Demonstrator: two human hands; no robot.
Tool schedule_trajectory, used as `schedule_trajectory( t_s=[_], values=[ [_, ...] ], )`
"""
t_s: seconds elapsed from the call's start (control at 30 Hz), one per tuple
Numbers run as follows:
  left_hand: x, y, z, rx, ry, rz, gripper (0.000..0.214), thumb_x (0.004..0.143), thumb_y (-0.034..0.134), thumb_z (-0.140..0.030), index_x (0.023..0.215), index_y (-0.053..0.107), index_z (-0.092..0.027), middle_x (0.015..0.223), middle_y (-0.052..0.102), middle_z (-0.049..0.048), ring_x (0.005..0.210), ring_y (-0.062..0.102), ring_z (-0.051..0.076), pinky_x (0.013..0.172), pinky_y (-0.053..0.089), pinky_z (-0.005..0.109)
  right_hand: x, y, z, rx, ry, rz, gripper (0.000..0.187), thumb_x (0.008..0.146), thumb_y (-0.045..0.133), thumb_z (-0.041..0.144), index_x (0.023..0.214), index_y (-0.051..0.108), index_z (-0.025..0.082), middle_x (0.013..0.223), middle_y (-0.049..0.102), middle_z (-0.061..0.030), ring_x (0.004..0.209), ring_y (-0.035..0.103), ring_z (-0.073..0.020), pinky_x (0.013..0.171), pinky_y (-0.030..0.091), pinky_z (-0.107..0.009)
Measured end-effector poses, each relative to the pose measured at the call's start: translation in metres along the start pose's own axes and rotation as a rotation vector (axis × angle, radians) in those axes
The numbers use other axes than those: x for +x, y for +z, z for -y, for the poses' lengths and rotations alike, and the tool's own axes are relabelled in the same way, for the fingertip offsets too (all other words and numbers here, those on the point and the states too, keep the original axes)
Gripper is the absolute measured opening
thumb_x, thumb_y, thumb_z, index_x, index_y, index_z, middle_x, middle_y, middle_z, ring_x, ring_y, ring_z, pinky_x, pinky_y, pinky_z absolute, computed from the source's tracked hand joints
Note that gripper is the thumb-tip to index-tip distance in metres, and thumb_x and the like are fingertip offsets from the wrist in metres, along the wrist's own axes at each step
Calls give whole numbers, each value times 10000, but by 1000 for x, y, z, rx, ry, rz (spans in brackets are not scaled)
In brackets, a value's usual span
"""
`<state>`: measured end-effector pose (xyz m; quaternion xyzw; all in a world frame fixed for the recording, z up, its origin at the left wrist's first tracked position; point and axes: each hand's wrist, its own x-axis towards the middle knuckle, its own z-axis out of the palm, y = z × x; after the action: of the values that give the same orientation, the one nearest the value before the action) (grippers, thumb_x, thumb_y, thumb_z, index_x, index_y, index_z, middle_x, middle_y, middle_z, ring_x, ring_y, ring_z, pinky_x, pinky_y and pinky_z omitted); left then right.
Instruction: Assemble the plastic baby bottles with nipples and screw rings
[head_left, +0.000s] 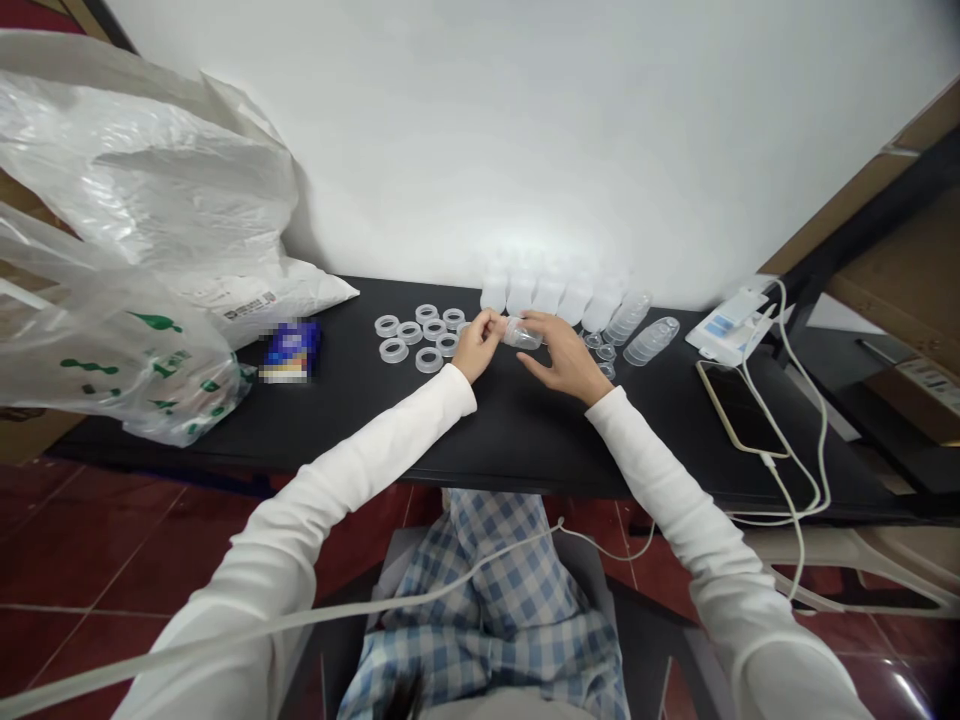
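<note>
- Left hand (477, 346) pinches one end of a clear small bottle (520, 334), frame centre.
- Right hand (564, 362) grips its other end.
- Blue box (291, 349), left of centre: writing blurred, unreadable.

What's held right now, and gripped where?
A small clear bottle, lying sideways over the table: the left hand pinches one end, the right hand holds the opposite end with its fingertips.

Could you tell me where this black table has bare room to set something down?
Bare: the front strip between the blue packet and the left hand, and between the right hand and the phone; both hold a small bottle. Crowded: the back, with rings, bottles, stacked caps.
</note>
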<state>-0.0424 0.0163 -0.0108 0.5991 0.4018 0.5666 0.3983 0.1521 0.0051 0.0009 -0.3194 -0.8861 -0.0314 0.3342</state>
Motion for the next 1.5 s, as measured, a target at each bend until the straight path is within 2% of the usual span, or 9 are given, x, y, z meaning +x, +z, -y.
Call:
schedule_trajectory(
  t_s=[0.1, 0.27, 0.5, 0.77, 1.03, 1.17, 1.23, 1.37, 1.5],
  values=[
    [-9, 2, -7, 112, 113, 17, 279, 897, 697, -429, 763, 575, -217, 765, 592, 5, 772, 542, 155, 817, 456, 277, 0, 6, 0, -23, 181, -90, 528, 993, 493, 587, 1287, 561, 154, 1204, 679, -181, 1115, 644, -307, 980, 514, -481],
    [-14, 6, -12, 110, 144, 6, 265, 910, 686, -407, 764, 568, -220, 756, 591, 7, 751, 538, 158, 797, 448, 284, -2, 13, -3, -59, 330, -14, 480, 999, 483, 625, 1106, 648, 188, 734, 661, -29, 672, 609, -215, 751, 489, -345],
    [-8, 14, 0, 14, 25, -107, 351, 933, 667, -459, 739, 506, -214, 647, 482, -40, 633, 444, 115, 662, 386, 256, 1, 3, -1, -89, 94, -47, 397, 1041, 489, 457, 1311, 615, 196, 1147, 731, -137, 1052, 686, -266, 932, 515, -414],
    [-2, 12, 14, -170, -157, -92, 424, 960, 629, -502, 719, 428, -217, 578, 446, -67, 468, 359, 72, 489, 308, 239, -7, -4, -14, -82, -33, -6, 317, 1075, 366, 343, 1064, 673, 266, 1301, 678, -98, 1242, 615, -250, 1030, 526, -492],
    [-3, 7, 17, -267, -283, 2, 403, 961, 641, -405, 678, 444, -198, 574, 492, -61, 432, 416, 59, 457, 331, 216, -28, -70, -73, -483, 396, -744, 405, 992, 502, 538, 1192, 626, 208, 1204, 494, -163, 1191, 516, -353, 959, 447, -667],
    [-3, 9, 15, -313, -348, -35, 374, 975, 612, -307, 660, 445, -193, 566, 472, -57, 450, 413, 63, 471, 352, 211, -42, -88, -91, -586, 530, -912, 384, 994, 458, 510, 1240, 580, 241, 1178, 437, -151, 1148, 486, -353, 967, 382, -728],
    [-2, 8, 13, -335, -381, -51, 378, 964, 627, -302, 653, 441, -192, 559, 461, -58, 461, 413, 63, 468, 357, 200, -45, -83, -92, -575, 692, -824, 327, 960, 497, 468, 1172, 585, 235, 1173, 441, -146, 1149, 488, -361, 976, 380, -725],
    [-2, 7, 9, -379, -424, -92, 357, 961, 618, -283, 661, 454, -181, 574, 481, -53, 489, 441, 55, 460, 366, 170, -46, -62, -88, -522, 1104, -418, 349, 905, 538, 364, 1185, 539, 154, 1172, 477, -179, 1134, 536, -365, 955, 454, -618],
    [-3, 8, 7, -386, -441, -101, 349, 954, 626, -275, 662, 462, -178, 571, 487, -56, 485, 446, 48, 451, 365, 158, -47, -55, -85, -524, 1143, -271, 498, 907, 525, 316, 1354, 433, 116, 1239, 491, -228, 1145, 578, -373, 940, 490, -556]
  ],
)
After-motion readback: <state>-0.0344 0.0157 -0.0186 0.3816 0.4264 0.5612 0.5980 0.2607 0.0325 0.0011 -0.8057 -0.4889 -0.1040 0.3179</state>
